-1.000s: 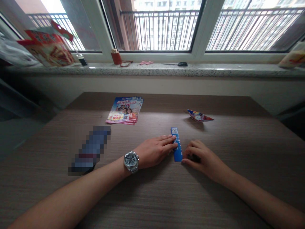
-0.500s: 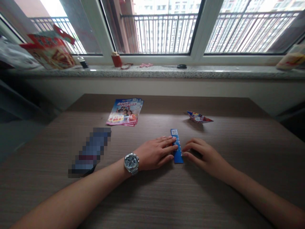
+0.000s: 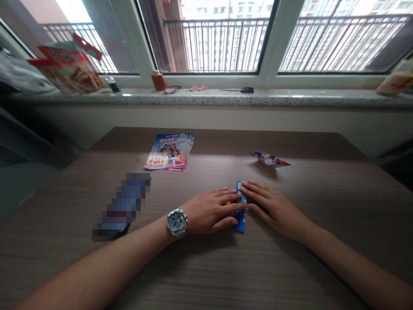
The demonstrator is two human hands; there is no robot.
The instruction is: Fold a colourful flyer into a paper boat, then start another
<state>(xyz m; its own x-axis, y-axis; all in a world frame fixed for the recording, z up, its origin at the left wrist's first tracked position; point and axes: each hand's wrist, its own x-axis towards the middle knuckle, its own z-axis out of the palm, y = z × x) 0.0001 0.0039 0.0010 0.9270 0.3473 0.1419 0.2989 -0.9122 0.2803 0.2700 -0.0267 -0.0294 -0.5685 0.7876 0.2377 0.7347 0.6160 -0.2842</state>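
Apparently the folding is half-way: beyond the blue paper strip [image 3: 239, 224], to its right, lies one sharp-pointed paper piece [image 3: 270, 159], seemingly finished, while the strip is flat and narrow on the wood-grained bench [image 3: 206, 267], its shaping probably left. Left grip [image 3: 214, 211] presses it with outstretched fingers; right grip [image 3: 274, 209] touches its right side, thumb and fingers apart

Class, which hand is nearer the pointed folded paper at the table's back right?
Right. The right hand is below the pointed folded paper in the picture, not touching; the left hand is farther, below and to its left.
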